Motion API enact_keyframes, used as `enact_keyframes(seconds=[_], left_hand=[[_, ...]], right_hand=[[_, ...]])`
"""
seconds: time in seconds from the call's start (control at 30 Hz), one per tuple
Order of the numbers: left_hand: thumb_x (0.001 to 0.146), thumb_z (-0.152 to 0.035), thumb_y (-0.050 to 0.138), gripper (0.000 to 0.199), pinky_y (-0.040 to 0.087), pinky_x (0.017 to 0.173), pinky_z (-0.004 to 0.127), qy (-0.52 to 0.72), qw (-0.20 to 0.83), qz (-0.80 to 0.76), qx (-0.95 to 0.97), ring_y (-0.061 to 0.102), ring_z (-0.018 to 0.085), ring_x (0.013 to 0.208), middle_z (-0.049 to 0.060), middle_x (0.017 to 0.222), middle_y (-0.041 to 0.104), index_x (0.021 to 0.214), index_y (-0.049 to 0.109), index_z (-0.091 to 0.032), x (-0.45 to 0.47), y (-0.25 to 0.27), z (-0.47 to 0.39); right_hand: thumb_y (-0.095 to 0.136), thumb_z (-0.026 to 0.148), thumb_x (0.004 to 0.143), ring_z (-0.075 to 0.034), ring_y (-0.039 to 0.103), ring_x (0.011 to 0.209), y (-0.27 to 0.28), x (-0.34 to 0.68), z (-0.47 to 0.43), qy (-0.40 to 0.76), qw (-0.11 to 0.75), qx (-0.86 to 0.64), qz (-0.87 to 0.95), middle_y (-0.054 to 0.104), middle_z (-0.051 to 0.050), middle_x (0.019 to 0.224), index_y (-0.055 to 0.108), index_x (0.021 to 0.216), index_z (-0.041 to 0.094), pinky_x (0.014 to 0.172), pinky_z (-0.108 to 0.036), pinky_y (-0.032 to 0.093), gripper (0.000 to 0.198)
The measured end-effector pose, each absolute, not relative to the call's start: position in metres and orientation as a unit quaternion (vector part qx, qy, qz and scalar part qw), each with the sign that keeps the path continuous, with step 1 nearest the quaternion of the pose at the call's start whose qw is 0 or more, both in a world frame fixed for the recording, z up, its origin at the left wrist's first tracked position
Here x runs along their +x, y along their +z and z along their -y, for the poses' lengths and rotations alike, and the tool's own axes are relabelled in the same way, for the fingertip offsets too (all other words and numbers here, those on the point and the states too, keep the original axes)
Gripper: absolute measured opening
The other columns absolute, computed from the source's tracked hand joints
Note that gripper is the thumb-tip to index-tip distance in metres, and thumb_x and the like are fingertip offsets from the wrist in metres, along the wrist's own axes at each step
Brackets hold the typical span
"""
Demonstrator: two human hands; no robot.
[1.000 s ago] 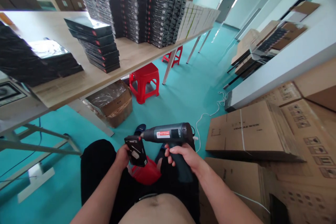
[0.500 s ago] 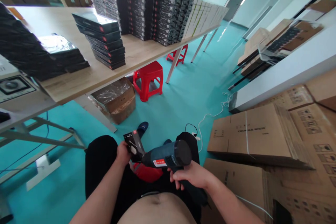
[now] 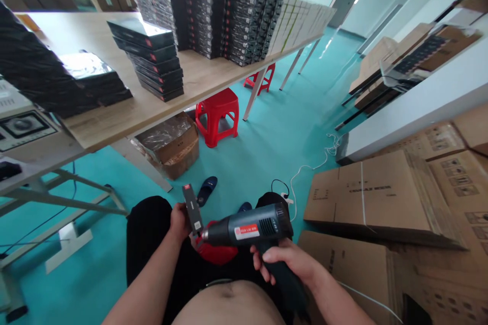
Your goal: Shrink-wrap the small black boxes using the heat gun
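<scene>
**Heat gun aimed at a small black box, over the lap**

The right hand [image 3: 284, 261] is closed around the handle of a grey heat gun [image 3: 249, 228], fingers wrapped tight. The barrel lies almost level and points to the left; its metal nozzle ends just beside the lower edge of a small black box [image 3: 192, 208]. The left hand [image 3: 179, 221] grips this box from the left side and holds it on edge, nearly upright, a little tilted, so its narrow side faces the camera. Whether the nozzle touches the box I cannot tell.

Both things are above the person's lap, in front of a red stool [image 3: 213, 251] that shows between the legs.

To the left and ahead, the long wooden table [image 3: 125, 117] has its front edge running diagonally; stacks of black boxes [image 3: 152, 61] stand close to that edge. Under it sits a cardboard box with plastic film [image 3: 168, 144] and a second red stool [image 3: 217, 114]. To the right, flat cardboard cartons [image 3: 366, 195] lie with their near edge just beside the right forearm. Between the table and the cartons the teal floor [image 3: 267, 137] is open, crossed only by a white cable [image 3: 312, 165] and a dark slipper [image 3: 208, 189].
</scene>
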State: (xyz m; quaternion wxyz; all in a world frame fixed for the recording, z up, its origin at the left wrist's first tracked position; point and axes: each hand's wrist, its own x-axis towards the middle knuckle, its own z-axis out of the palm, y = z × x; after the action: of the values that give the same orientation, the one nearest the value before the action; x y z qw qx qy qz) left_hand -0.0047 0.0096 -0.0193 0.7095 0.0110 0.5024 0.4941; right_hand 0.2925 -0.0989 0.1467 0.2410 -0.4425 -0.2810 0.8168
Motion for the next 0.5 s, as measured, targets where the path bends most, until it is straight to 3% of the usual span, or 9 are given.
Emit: enact_keyframes(seconds=[0.1, 0.2, 0.27, 0.4, 0.5], left_hand=[[0.079, -0.052, 0.044, 0.052, 0.053, 0.064, 0.040, 0.432, 0.812, -0.392, 0.012, 0.063, 0.027, 0.076, 0.014, 0.090, 0.064, 0.109, 0.058, -0.012, -0.008, -0.005, -0.005], [0.078, -0.065, 0.046, 0.068, 0.050, 0.082, 0.049, 0.391, 0.871, -0.296, 0.007, 0.060, 0.033, 0.098, 0.017, 0.109, 0.062, 0.121, 0.053, -0.013, -0.006, 0.008, 0.000], [0.078, -0.067, 0.047, 0.072, 0.048, 0.087, 0.049, 0.378, 0.884, -0.276, 0.004, 0.058, 0.034, 0.104, 0.018, 0.112, 0.062, 0.123, 0.051, -0.012, -0.005, 0.015, 0.003], [0.079, -0.062, 0.049, 0.068, 0.050, 0.083, 0.046, 0.352, 0.889, -0.292, 0.018, 0.061, 0.033, 0.099, 0.019, 0.106, 0.064, 0.120, 0.053, -0.008, -0.004, 0.017, 0.006], [0.079, -0.058, 0.052, 0.059, 0.052, 0.081, 0.044, 0.366, 0.871, -0.327, 0.014, 0.064, 0.031, 0.089, 0.016, 0.098, 0.067, 0.113, 0.058, -0.010, -0.008, 0.012, 0.003]], right_hand=[[0.061, 0.021, 0.068, -0.016, 0.062, 0.058, 0.149, 0.307, 0.089, 0.836, 0.187, -0.421, 0.298, 0.066, -0.012, 0.080, 0.062, 0.100, 0.006, 0.047, -0.020, 0.046, 0.036], [0.061, 0.022, 0.069, -0.015, 0.060, 0.056, 0.141, 0.307, 0.068, 0.781, 0.230, -0.487, 0.315, 0.065, -0.011, 0.077, 0.061, 0.097, 0.006, 0.045, -0.021, 0.045, 0.031], [0.059, 0.024, 0.072, -0.014, 0.059, 0.057, 0.133, 0.298, 0.049, 0.745, 0.279, -0.517, 0.317, 0.064, -0.008, 0.078, 0.060, 0.096, 0.008, 0.046, -0.021, 0.046, 0.029], [0.058, 0.029, 0.075, -0.012, 0.060, 0.063, 0.132, 0.267, 0.021, 0.731, 0.327, -0.502, 0.327, 0.064, -0.005, 0.083, 0.058, 0.101, 0.013, 0.052, -0.021, 0.048, 0.030], [0.063, 0.026, 0.071, -0.014, 0.061, 0.061, 0.148, 0.251, 0.017, 0.764, 0.292, -0.457, 0.350, 0.065, -0.007, 0.080, 0.062, 0.099, 0.011, 0.052, -0.023, 0.048, 0.032]])
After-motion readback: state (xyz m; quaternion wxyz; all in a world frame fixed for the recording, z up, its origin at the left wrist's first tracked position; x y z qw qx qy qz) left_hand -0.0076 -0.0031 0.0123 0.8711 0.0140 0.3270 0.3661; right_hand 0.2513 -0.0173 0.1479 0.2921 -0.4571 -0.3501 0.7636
